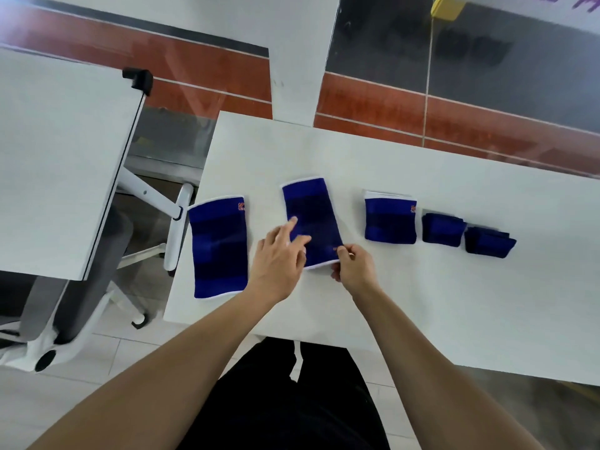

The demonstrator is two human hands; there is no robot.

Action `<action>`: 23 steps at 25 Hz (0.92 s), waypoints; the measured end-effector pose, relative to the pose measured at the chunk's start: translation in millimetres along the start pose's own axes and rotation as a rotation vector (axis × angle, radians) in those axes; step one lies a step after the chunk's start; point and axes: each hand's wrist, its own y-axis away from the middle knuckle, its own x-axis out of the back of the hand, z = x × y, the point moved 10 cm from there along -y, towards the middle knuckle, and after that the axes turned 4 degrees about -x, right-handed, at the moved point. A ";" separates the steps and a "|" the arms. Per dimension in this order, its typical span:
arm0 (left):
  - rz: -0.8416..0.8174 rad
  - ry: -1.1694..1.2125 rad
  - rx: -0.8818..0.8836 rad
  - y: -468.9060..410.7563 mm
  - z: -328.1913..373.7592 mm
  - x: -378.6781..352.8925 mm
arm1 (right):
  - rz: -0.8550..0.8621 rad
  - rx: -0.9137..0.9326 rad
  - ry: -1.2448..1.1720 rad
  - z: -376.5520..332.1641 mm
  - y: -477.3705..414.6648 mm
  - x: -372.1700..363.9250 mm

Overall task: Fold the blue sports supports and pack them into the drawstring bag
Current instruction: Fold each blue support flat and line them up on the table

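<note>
Working across the broad white table (422,287), whose smooth hard top makes a firm bed for creasing, the person is at the middle support (313,209), the second of five that lie in a row. No drawstring bag is in view. This sleeve and the left support (219,248) are the largest: long, flat, slightly flared rectangles of stretchy knit, banded in brighter and darker blue, with thin white hems at both ends. The middle one lies tilted, its near hem towards the person. To its right sits the shorter support (389,222), apparently doubled over, its white edges stacked at the far end. Beyond it are two small bundles (443,233) (488,243), dark, thick and close together. The left hand (279,258) rests on the middle support with straight, spread fingers. The right hand (355,266) pinches the sleeve's near right corner between thumb and fingers. I judge the fold is just starting. It would go best if the flat hand pins the centre as a hinge while the pinched hem is carried to the far hem, edges square. Elastic knit springs back, so the crease should be pressed before release. A small orange mark (241,206) sits on the left support's far corner.
</note>
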 end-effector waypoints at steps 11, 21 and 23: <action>-0.039 -0.136 0.032 12.4 -41.4 -2.5 | 0.180 0.697 0.941 0.7 27.4 -35.3; -0.127 -0.059 0.118 57.0 -80.1 -12.8 | 0.039 1.072 0.979 -29.8 64.4 -89.4; -0.098 0.039 0.129 60.8 -80.7 -15.0 | -0.124 1.173 1.038 -21.1 79.5 -115.9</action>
